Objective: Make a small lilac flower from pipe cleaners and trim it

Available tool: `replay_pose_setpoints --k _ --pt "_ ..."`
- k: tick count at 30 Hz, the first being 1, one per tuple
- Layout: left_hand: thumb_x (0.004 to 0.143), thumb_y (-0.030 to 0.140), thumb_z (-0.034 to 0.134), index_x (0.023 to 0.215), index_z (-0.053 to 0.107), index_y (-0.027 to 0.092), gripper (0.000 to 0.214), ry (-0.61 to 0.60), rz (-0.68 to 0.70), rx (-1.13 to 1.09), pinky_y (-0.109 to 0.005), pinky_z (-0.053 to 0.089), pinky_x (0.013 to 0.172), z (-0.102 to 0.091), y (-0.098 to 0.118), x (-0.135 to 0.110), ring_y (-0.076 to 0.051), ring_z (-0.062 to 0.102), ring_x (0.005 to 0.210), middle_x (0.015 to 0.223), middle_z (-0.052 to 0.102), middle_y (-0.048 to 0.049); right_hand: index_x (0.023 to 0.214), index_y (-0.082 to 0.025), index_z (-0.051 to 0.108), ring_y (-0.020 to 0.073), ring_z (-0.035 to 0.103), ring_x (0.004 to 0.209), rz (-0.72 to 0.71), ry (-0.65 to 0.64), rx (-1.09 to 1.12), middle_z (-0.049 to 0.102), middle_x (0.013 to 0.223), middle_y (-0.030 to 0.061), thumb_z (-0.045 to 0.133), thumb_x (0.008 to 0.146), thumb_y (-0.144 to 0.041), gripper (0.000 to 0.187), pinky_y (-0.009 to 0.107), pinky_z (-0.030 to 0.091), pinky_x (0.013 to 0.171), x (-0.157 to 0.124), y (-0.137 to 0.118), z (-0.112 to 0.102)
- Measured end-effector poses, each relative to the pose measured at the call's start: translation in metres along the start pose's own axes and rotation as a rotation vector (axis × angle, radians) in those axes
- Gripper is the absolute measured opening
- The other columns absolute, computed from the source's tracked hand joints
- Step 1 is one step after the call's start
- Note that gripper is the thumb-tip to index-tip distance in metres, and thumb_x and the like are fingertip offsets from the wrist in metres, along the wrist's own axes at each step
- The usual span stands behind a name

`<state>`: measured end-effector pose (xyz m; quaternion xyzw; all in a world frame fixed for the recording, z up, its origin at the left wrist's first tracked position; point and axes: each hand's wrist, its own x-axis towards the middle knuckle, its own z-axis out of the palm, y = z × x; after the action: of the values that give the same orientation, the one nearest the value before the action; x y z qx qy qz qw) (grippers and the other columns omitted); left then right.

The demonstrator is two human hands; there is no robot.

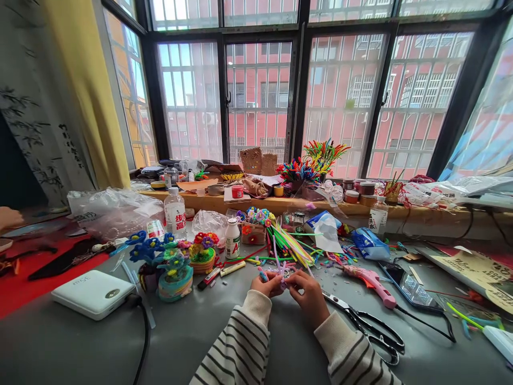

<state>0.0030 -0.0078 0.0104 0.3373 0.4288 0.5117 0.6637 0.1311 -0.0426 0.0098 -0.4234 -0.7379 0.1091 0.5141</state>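
My left hand (266, 284) and my right hand (309, 294) meet just above the grey table. Both are closed in a pinch on a lilac pipe cleaner (282, 271), bent into small loops between the fingertips. One long end of it stands up above my left hand. A small blue piece (263, 275) shows at my left fingers; what it is I cannot make out. Behind the hands lies a bundle of green, yellow and pale pipe cleaners (290, 243). To the right, large black-handled scissors (366, 323) rest by my right sleeve.
A pink glue gun (374, 286) and a phone (412, 289) lie right. Pots of pipe-cleaner flowers (174, 280), a white bottle (232, 240) and a white power bank (93, 294) with a black cable stand left. Another person's hand (10, 218) shows at the far left.
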Motion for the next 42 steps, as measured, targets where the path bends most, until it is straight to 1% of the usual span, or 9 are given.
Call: replay_pose_setpoints --k 7,11,15,20,25,30,35,39,42 --pt "0.034 0.022 0.076 0.056 0.052 0.01 0.034 0.001 -0.012 -0.009 -0.024 0.047 0.043 0.001 0.0 0.0 -0.014 0.057 0.041 0.041 0.058 -0.0023 0.071 -0.019 0.062 0.0149 0.054 0.057 -0.008 0.022 -0.043 0.056 0.069 0.0045 0.046 0.068 -0.013 0.018 0.027 0.046 0.054 -0.001 -0.001 0.001" --pt "0.035 0.02 0.076 0.056 0.052 0.01 0.033 0.006 -0.015 -0.013 -0.024 0.048 0.043 0.001 0.002 0.0 -0.014 0.057 0.04 0.041 0.058 -0.0021 0.08 -0.018 0.059 0.015 0.057 0.059 0.032 0.062 -0.022 0.059 0.072 0.0051 0.045 0.073 -0.017 0.016 0.025 0.048 0.055 0.0 -0.005 -0.001" --pt "0.039 0.017 0.075 0.056 0.052 0.01 0.029 0.008 -0.027 -0.007 -0.025 0.047 0.044 0.002 0.004 -0.003 -0.015 0.057 0.041 0.043 0.06 -0.0037 0.085 -0.018 0.054 0.0145 0.059 0.057 0.041 0.071 -0.005 0.062 0.07 0.0035 0.046 0.073 -0.019 0.014 0.025 0.049 0.055 0.0 -0.006 0.0" --pt "0.041 0.018 0.074 0.056 0.052 0.01 0.027 0.004 -0.039 -0.003 -0.024 0.047 0.043 0.003 0.006 -0.006 -0.015 0.057 0.04 0.043 0.059 -0.0035 0.095 -0.021 0.045 0.0137 0.057 0.052 0.015 0.074 -0.034 0.059 0.063 -0.0003 0.044 0.072 -0.021 0.023 0.025 0.048 0.053 0.001 -0.004 0.004" --pt "0.039 0.021 0.075 0.059 0.053 0.01 0.031 -0.018 -0.04 0.005 -0.026 0.048 0.045 0.003 0.006 -0.005 -0.014 0.057 0.04 0.041 0.058 -0.0026 0.092 -0.021 0.046 0.0135 0.055 0.052 -0.038 0.061 -0.095 0.056 0.06 -0.0013 0.042 0.071 -0.018 0.022 0.024 0.045 0.053 0.001 -0.003 0.004" --pt "0.034 0.018 0.076 0.056 0.054 0.008 0.033 -0.051 -0.035 0.005 -0.023 0.046 0.044 0.003 0.005 -0.005 -0.014 0.057 0.041 0.041 0.059 -0.0039 0.089 -0.021 0.049 0.0149 0.054 0.052 -0.067 0.067 -0.153 0.056 0.06 -0.0002 0.042 0.072 -0.019 0.019 0.026 0.044 0.054 0.0 0.0 0.006" --pt "0.03 0.015 0.077 0.056 0.054 0.01 0.036 -0.057 -0.021 -0.03 -0.024 0.047 0.048 0.001 0.005 -0.003 -0.014 0.057 0.044 0.045 0.06 -0.0026 0.096 -0.02 0.044 0.0136 0.055 0.058 -0.066 0.065 -0.171 0.056 0.068 0.0012 0.039 0.075 -0.016 0.021 0.023 0.047 0.053 0.001 -0.001 0.001" --pt "0.033 0.015 0.076 0.059 0.054 0.01 0.035 -0.058 -0.023 -0.057 -0.025 0.047 0.049 -0.001 0.004 -0.001 -0.016 0.059 0.048 0.048 0.062 -0.0036 0.085 -0.021 0.051 0.0157 0.055 0.071 -0.109 0.031 -0.226 0.055 0.079 0.0043 0.039 0.073 -0.012 0.019 0.024 0.047 0.058 0.002 -0.004 -0.006" --pt "0.035 0.016 0.076 0.063 0.053 0.01 0.037 -0.054 -0.032 -0.06 -0.025 0.047 0.049 -0.001 0.003 -0.001 -0.016 0.06 0.049 0.049 0.062 -0.0047 0.081 -0.021 0.054 0.0167 0.053 0.073 -0.154 0.0 -0.278 0.054 0.078 0.0041 0.04 0.072 -0.01 0.02 0.026 0.045 0.062 0.002 -0.005 -0.008"
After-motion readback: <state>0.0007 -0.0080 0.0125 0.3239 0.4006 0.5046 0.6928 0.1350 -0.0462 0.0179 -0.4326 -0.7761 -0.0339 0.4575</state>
